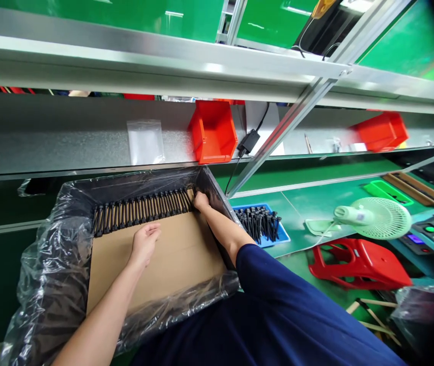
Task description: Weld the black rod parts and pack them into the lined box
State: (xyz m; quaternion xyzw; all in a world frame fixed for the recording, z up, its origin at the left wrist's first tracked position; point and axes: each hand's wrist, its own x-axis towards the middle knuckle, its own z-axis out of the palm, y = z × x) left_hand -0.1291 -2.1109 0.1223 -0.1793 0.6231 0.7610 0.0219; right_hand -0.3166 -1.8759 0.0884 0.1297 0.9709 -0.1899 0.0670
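A dark box [220, 188] lined with clear plastic holds a brown cardboard sheet [178, 259]. Along the far side of the sheet lies a row of black rod-like parts [140, 209], side by side. At the right end of that row is my right hand [201, 201], its fingers closed and reaching down by the last parts; what they grip is hidden. My left hand [146, 243] hovers over the cardboard with fingers curled together, and I cannot make out anything in it.
Right of the box, a blue tray [283, 237] holds more black parts. Above are a red bin [217, 134], a plastic bag [145, 142] and a black adapter [249, 142] on a metal shelf. A green fan [380, 218] and red stool [373, 262] stand at right.
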